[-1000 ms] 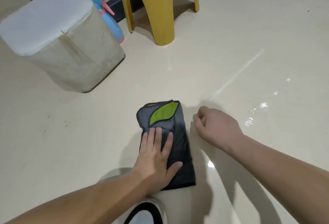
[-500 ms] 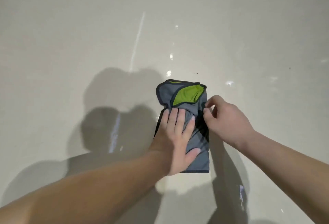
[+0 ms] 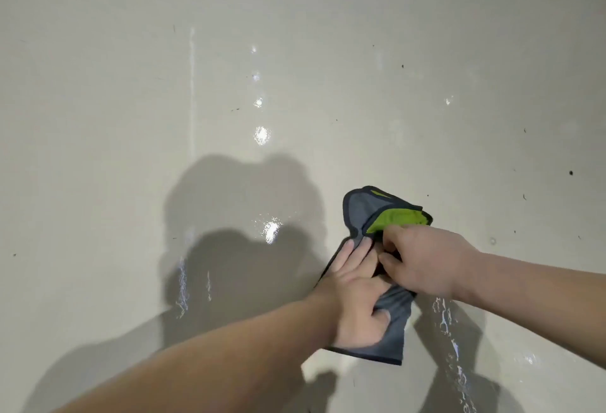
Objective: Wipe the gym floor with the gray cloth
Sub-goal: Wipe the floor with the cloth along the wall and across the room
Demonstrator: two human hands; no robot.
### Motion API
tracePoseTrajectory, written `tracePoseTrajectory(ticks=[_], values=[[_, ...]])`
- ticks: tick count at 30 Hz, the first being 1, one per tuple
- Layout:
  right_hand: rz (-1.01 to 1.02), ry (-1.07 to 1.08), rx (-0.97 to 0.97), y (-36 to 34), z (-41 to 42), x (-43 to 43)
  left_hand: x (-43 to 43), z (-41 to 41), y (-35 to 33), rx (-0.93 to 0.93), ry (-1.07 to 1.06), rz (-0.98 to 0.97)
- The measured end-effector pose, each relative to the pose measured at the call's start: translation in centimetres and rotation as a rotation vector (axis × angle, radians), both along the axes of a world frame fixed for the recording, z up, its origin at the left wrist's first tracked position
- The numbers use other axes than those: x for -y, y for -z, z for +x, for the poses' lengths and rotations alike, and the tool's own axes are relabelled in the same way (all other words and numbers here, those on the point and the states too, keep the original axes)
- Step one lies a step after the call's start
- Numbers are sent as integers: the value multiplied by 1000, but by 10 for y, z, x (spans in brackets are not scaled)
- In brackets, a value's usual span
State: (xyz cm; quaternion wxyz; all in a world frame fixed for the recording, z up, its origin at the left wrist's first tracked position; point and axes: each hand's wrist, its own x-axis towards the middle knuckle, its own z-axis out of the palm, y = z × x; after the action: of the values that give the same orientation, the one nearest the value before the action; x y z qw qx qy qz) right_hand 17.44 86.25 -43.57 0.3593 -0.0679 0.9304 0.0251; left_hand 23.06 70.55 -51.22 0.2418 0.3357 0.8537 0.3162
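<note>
Head view looks down on a pale, glossy floor [image 3: 131,84]. At about eight o'clock from the middle lies a broad shadow [image 3: 236,248], with thin wet streaks [image 3: 182,288] inside it. A row of bright glints [image 3: 261,134] runs from the centre toward twelve o'clock. The left hand [image 3: 354,301] comes in from seven o'clock and lies on the gray cloth [image 3: 359,212], its fingers straight and pressed flat and its thumb against the fabric. The cloth sits on the floor at about four o'clock from the middle, folded and bunched, with a dark edge. A green patch [image 3: 400,217] shows at its far end, toward one o'clock. The right hand [image 3: 429,258] reaches in from three o'clock, its fingers curled and pinching a fold of the cloth just beside the green patch, touching the left fingers. A wet trail [image 3: 449,330] glistens at five o'clock, and dark specks [image 3: 571,172] dot the floor toward three o'clock.
</note>
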Motion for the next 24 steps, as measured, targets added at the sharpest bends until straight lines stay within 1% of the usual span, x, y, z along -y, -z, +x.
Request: tracePoseTrajectory(ticks=[1,2,3,4,5,6,8,10,13,16,18,20,24], values=[[-93,30,-48,6,10,-11,1,-5,-5,78,-39,70],[-222,49,-120,11,21,-20,4,-10,-11,111,-92,101],[-361,53,-178,17,33,-25,8,-14,-18,81,-158,111],[-459,31,-193,24,43,-28,13,-15,-26,12,-227,98],[-510,-6,-203,32,53,-27,17,-13,-36,-55,-257,75],[-512,-31,-197,43,62,-23,20,-8,-46,-85,-260,69],[-401,-35,-167,63,78,-14,19,9,-64,-73,-275,22],[-325,-46,-223,81,85,-6,19,22,-81,-67,-280,-63],[-272,-136,-237,92,84,-19,15,35,-98,-99,-147,-260],[-273,-195,-246,91,80,-53,-4,34,-114,-100,-62,-299],[-234,-198,-264,87,74,-87,-32,29,-126,-135,23,-315],[-185,-149,-289,85,71,-120,-65,19,-127,-162,126,-361],[-171,80,-385,88,94,-181,-153,-7,-105,-337,307,-541]])
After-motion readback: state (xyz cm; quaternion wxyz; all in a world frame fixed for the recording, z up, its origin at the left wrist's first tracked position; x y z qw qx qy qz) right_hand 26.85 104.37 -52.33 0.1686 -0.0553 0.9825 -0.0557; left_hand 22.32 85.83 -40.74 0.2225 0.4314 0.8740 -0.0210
